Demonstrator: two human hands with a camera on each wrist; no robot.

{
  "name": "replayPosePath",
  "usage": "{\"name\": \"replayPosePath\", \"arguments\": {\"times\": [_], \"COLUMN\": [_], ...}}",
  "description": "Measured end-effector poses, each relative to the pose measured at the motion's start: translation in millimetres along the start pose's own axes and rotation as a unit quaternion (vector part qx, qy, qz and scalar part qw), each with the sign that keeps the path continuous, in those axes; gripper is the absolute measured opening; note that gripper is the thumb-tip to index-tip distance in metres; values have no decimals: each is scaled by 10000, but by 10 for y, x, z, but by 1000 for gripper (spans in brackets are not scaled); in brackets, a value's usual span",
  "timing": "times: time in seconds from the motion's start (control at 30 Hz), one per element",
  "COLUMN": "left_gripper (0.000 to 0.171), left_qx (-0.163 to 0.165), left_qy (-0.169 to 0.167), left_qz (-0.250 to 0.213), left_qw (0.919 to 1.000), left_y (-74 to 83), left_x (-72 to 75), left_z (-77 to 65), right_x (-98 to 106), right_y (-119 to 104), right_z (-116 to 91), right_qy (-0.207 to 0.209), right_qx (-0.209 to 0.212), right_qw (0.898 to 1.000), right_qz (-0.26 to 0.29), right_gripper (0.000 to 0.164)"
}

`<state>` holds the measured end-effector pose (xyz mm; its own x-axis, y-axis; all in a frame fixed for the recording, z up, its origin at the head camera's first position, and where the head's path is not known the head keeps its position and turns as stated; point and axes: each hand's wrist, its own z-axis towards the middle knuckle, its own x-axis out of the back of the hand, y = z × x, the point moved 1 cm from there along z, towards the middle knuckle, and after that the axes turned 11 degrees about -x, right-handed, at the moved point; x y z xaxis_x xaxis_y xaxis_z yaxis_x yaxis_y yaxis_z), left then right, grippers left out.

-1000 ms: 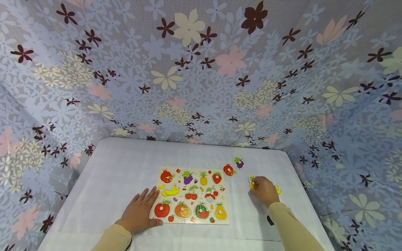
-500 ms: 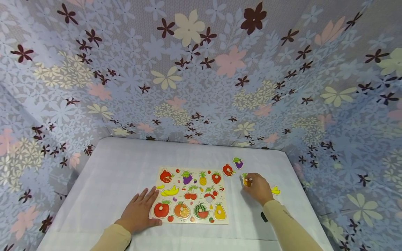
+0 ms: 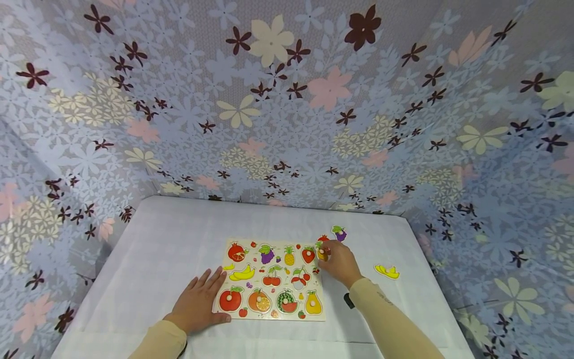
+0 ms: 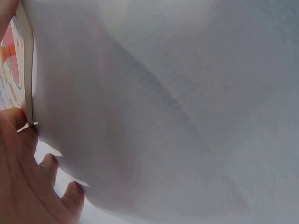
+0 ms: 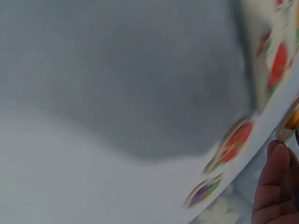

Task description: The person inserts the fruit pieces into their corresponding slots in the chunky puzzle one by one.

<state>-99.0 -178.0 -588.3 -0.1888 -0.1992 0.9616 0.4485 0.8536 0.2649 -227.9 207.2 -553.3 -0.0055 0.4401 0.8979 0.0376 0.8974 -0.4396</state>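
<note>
A wooden fruit puzzle board lies on the white-covered table. My left hand rests at its left edge with the fingers spread; in the left wrist view, fingertips touch near the board's side. My right hand pinches a pineapple puzzle piece over the board's upper right corner, beside the strawberry. Knobbed apple, orange, watermelon and pear pieces sit in the bottom row. In the right wrist view, the held piece is partly cut off by the frame.
A pomegranate piece, partly behind my right hand, and a grape piece lie off the board's upper right corner. A banana piece lies farther right. Flowered cloth rises behind and beside the table.
My right hand has moved left with the pineapple piece, from near the banana piece to the board's upper right corner. The banana piece is uncovered. My left hand stays in place.
</note>
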Motion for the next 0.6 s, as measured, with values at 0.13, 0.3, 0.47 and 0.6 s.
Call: {"name": "replayPosePath", "arguments": {"times": [0.13,0.3,0.47,0.6], "left_gripper": [111,111,110,111], "left_qx": [5,20,-7,-18], "left_qy": [-35,-64,-8,22], "left_qz": [-9,-58,-102,-22], "left_qw": [10000,10000,9999,10000], "left_y": [0,-3,-11,-29], "left_x": [15,31,27,-4], "left_z": [-2,-18,-20,-5], "right_x": [-90,-223,-354,-444], "right_y": [-220,-448,-578,-600], "right_z": [-34,-67,-77,-55], "right_qy": [-153,-385,-520,-466], "right_qx": [180,256,235,315], "right_qw": [9996,9987,9983,9984], "right_qz": [159,206,103,51], "right_gripper": [37,34,33,32]}}
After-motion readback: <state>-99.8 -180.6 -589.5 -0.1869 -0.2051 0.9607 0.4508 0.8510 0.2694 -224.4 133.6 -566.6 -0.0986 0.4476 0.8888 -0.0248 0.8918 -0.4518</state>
